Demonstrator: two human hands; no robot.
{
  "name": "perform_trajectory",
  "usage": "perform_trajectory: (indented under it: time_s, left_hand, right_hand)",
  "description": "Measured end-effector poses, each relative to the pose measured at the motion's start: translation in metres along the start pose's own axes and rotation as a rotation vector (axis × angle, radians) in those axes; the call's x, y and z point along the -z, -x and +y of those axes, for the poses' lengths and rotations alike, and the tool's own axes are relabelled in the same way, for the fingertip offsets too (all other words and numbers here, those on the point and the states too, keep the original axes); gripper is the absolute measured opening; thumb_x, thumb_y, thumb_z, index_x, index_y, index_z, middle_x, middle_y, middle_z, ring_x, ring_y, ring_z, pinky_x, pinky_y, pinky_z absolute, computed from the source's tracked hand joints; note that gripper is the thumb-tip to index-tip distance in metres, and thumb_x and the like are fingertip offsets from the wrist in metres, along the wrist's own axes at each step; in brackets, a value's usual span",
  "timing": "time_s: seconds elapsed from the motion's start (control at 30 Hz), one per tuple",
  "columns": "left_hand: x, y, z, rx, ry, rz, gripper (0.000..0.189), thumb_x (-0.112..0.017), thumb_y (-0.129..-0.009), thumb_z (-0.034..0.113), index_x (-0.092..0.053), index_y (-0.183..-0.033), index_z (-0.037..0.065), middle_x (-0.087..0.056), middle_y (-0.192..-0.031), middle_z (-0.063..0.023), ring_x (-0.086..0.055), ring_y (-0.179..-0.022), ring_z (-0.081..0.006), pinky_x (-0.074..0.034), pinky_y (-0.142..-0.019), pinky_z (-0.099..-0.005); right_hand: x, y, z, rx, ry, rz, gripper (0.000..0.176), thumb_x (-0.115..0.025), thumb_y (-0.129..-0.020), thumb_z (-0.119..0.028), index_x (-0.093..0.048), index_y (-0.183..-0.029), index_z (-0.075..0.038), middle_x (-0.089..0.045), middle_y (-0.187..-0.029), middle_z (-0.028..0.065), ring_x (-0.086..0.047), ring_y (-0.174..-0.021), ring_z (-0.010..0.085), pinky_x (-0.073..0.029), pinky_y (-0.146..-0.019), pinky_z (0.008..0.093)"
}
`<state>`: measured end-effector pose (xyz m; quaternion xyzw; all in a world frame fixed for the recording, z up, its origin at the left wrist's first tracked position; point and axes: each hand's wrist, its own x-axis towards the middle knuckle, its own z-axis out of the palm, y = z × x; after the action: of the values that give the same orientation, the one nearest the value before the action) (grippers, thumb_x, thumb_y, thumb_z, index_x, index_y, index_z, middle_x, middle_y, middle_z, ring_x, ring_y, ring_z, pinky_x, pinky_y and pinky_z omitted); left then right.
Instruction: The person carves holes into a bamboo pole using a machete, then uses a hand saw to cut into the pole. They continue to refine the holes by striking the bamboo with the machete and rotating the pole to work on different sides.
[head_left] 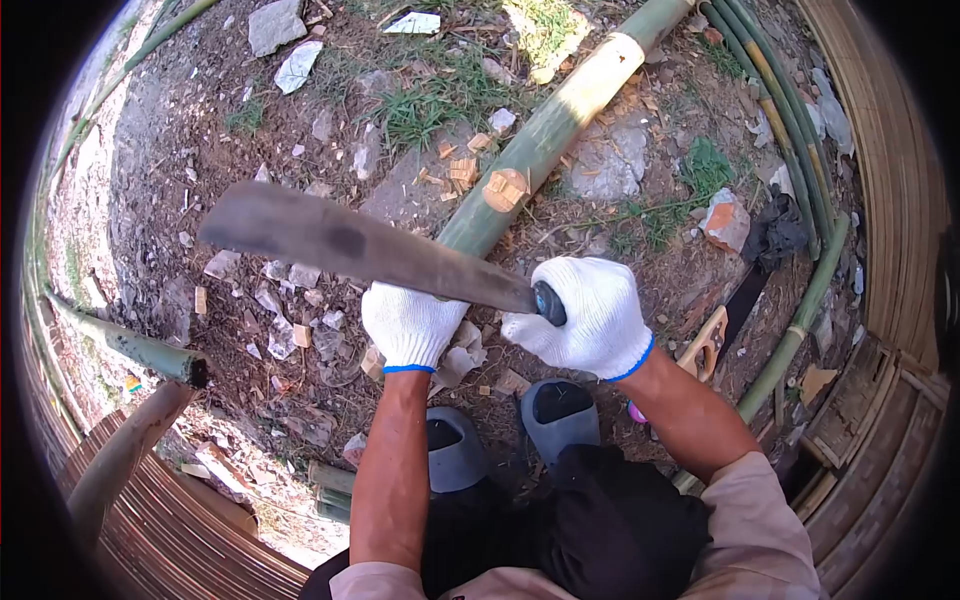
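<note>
My right hand (590, 315), in a white knit glove with a blue cuff, is closed around the dark handle of a machete (350, 240). Its broad, worn blade points left, raised across the view. Just below the blade is my left hand (412, 328), gloved the same way, at the near end of a thick green bamboo pole (545, 145). That hand is curled over the pole, with its fingers partly hidden by the blade. A pale cut notch (505, 190) shows on the pole, beyond the blade.
A handsaw (705, 345) lies on the right near a broken brick (726, 222) and thinner bamboo poles (800, 340). Wood chips (463, 172) and stones (275, 27) litter the ground. At left, a bamboo piece (135, 345) juts in. Grey sandals (560, 415) are on my feet.
</note>
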<state>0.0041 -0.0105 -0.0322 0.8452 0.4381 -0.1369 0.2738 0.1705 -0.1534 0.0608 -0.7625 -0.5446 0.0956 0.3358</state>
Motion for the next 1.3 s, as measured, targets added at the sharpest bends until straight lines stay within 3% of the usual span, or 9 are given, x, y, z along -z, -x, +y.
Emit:
perform_trajectory:
  time_s: [0.03,0.17,0.3,0.43,0.53,0.8,0.9,1.13,1.3]
  left_hand:
    - [0.000,0.007,-0.001,0.003,-0.008,-0.022,0.060,-0.087,-0.065,0.049,-0.077,-0.109,0.009,-0.075,-0.105,-0.0138,-0.073,-0.096,-0.0348,-0.059,-0.085,-0.0472]
    - [0.009,0.003,0.008,-0.049,-0.107,0.211,0.060,-0.088,-0.065,0.050,-0.076,-0.108,0.010,-0.075,-0.102,-0.0127,-0.072,-0.094,-0.0330,-0.057,-0.085,-0.0466]
    - [-0.015,0.002,-0.010,-0.078,-0.063,0.193,0.059,-0.087,-0.067,0.052,-0.076,-0.108,0.011,-0.076,-0.104,-0.0125,-0.073,-0.095,-0.0332,-0.057,-0.085,-0.0467]
    - [0.008,0.005,0.009,-0.053,-0.123,0.208,0.061,-0.087,-0.065,0.051,-0.077,-0.108,0.010,-0.075,-0.102,-0.0135,-0.073,-0.094,-0.0333,-0.058,-0.084,-0.0463]
    - [0.005,0.006,0.009,-0.053,-0.083,0.242,0.063,-0.086,-0.065,0.049,-0.077,-0.112,0.008,-0.075,-0.102,-0.0157,-0.073,-0.093,-0.0366,-0.059,-0.085,-0.0482]
    - [0.009,0.009,0.015,-0.045,-0.088,0.262,0.058,-0.087,-0.065,0.046,-0.075,-0.107,0.008,-0.074,-0.100,-0.0138,-0.071,-0.093,-0.0357,-0.058,-0.085,-0.0480]
    - [0.005,0.009,0.013,-0.071,-0.092,0.292,0.055,-0.087,-0.064,0.046,-0.074,-0.103,0.010,-0.072,-0.097,-0.0126,-0.071,-0.091,-0.0341,-0.055,-0.082,-0.0468]
    - [0.010,0.010,0.017,-0.043,-0.084,0.246,0.060,-0.088,-0.064,0.045,-0.074,-0.108,0.007,-0.072,-0.101,-0.0148,-0.070,-0.094,-0.0359,-0.057,-0.084,-0.0486]
    - [0.006,0.008,0.009,-0.069,-0.086,0.236,0.059,-0.090,-0.064,0.046,-0.074,-0.106,0.009,-0.072,-0.100,-0.0131,-0.071,-0.093,-0.0330,-0.055,-0.081,-0.0464]
  right_hand:
    - [-0.002,0.000,0.011,0.147,-0.029,0.051,0.055,-0.087,-0.083,-0.058,-0.059,-0.074,-0.011,-0.054,-0.059,0.0069,-0.060,-0.052,0.0318,-0.051,-0.054,0.0461]
    - [-0.010,-0.011,0.036,-0.625,0.290,-0.463,0.067,-0.067,-0.094,-0.070,-0.072,-0.083,-0.004,-0.075,-0.077,0.0208,-0.076,-0.075,0.0398,-0.061,-0.064,0.0498]
    - [0.015,-0.002,0.001,-0.071,0.063,-0.226,0.064,-0.071,-0.090,-0.070,-0.072,-0.083,-0.007,-0.075,-0.077,0.0204,-0.076,-0.075,0.0395,-0.061,-0.067,0.0478]
    - [-0.011,-0.004,0.054,-0.620,0.250,-0.522,0.063,-0.070,-0.090,-0.069,-0.073,-0.085,-0.006,-0.074,-0.078,0.0221,-0.075,-0.078,0.0440,-0.061,-0.071,0.0520]
    - [-0.006,0.011,0.031,-0.496,0.209,-0.308,0.048,-0.077,-0.094,-0.052,-0.069,-0.085,-0.005,-0.068,-0.066,0.0187,-0.073,-0.067,0.0405,-0.058,-0.062,0.0488]
    - [0.004,0.026,0.041,-0.331,-0.148,0.112,0.023,-0.067,-0.104,-0.020,-0.069,-0.114,0.000,-0.073,-0.092,0.0225,-0.073,-0.083,0.0438,-0.059,-0.070,0.0490]
    - [-0.002,0.032,0.044,-0.321,-0.245,0.119,0.024,-0.063,-0.106,-0.018,-0.070,-0.118,0.001,-0.072,-0.085,0.0187,-0.072,-0.074,0.0392,-0.058,-0.066,0.0438]
    - [-0.019,0.035,0.061,-0.497,-0.268,0.001,0.023,-0.057,-0.110,-0.024,-0.067,-0.105,-0.004,-0.070,-0.081,0.0215,-0.070,-0.077,0.0454,-0.055,-0.066,0.0531]
    - [0.023,-0.018,0.050,-0.443,-0.262,0.102,0.027,-0.054,-0.112,-0.019,-0.068,-0.096,-0.002,-0.066,-0.070,0.0177,-0.070,-0.065,0.0387,-0.055,-0.060,0.0447]
